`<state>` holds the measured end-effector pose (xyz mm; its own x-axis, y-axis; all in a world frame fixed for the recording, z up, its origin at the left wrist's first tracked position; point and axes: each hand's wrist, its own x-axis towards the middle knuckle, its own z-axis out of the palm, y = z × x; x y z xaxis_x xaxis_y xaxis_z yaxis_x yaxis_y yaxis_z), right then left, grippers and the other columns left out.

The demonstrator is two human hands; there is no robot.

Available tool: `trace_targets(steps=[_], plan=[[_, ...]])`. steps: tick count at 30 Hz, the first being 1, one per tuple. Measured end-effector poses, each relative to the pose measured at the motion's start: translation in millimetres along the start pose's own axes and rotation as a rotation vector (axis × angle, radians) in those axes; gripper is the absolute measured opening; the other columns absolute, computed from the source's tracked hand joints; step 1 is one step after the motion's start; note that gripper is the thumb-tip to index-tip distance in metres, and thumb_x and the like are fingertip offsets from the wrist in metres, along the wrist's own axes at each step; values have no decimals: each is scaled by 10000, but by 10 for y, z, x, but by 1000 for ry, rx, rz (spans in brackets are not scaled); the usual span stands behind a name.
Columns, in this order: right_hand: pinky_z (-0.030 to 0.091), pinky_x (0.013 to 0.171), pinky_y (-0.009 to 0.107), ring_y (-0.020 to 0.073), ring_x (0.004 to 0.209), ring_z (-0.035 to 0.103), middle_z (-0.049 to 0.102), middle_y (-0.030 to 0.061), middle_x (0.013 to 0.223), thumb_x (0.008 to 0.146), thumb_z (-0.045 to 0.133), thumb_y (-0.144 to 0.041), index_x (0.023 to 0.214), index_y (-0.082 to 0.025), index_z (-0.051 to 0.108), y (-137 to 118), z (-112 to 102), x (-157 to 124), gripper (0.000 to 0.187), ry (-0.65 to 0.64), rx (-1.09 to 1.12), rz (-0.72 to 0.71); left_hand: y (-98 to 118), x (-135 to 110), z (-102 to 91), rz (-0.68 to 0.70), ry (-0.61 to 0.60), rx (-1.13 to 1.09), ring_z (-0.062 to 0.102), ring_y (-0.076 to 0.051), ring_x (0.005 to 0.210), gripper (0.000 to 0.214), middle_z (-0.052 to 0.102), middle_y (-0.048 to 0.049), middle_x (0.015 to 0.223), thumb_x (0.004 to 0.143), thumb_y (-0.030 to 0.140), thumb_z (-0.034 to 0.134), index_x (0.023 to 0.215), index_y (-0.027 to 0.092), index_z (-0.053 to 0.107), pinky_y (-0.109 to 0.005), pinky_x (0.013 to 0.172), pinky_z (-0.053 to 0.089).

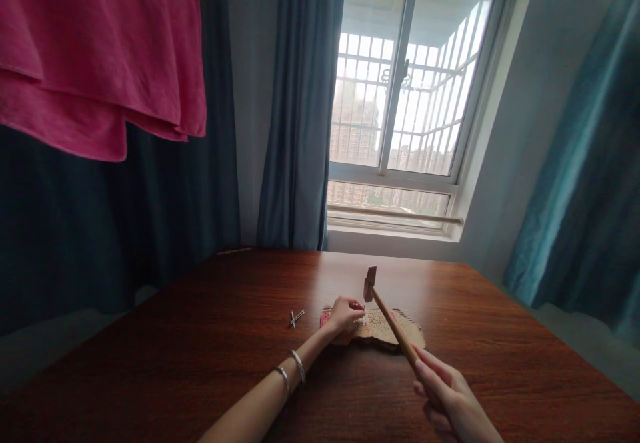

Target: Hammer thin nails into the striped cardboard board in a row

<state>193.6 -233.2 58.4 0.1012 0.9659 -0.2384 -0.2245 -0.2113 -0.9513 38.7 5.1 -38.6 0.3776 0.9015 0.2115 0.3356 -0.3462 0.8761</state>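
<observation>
- I see the right hand point(447, 393) at the lower right, fingers wrapped around the handle of a hammer point(393, 323).
- The hammer slants up and left, its head showing just below and right of centre frame.
- I have the left hand point(345, 313) below centre, fingertips pinched together over the left part of the cardboard point(403, 329); what they grip, I cannot tell.
- Thin metal pieces point(296, 319) lie crossed on the table point(200, 369), left of the cardboard.
</observation>
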Motion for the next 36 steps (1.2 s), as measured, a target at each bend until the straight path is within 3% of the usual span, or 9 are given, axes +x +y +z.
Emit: trace_targets(steps=[12,16,24,36], plan=[[91,256,107,-24,252,227,481,-66,532,678,636,-499,1287,-208,406,67,18,24,713,-3,22,-36,23,-16,4,-10,34,65,594,-150,673,223,677,-39,703,611,252,606,759,112,697,-215,601,423],[108,268,106,-33,265,212,474,-66,511,657,665,-483,1252,-154,449,111,2,64,714,-15,22,-51,49,-29,1,-4,31,79,594,-152,670,204,676,-38,699,612,242,603,737,111,695,-217,602,421],[136,261,105,-23,254,252,486,-60,514,645,666,-497,1266,-171,438,24,59,-16,737,-7,11,-16,76,-48,-1,-35,44,113,596,-159,685,210,675,-41,696,610,252,603,738,112,692,-221,604,419],[132,270,103,-24,261,257,488,-56,501,620,683,-505,1248,-156,458,56,45,-3,753,9,22,-18,-15,-16,21,7,50,86,597,-149,667,192,675,-34,695,606,231,591,725,119,692,-209,592,419]])
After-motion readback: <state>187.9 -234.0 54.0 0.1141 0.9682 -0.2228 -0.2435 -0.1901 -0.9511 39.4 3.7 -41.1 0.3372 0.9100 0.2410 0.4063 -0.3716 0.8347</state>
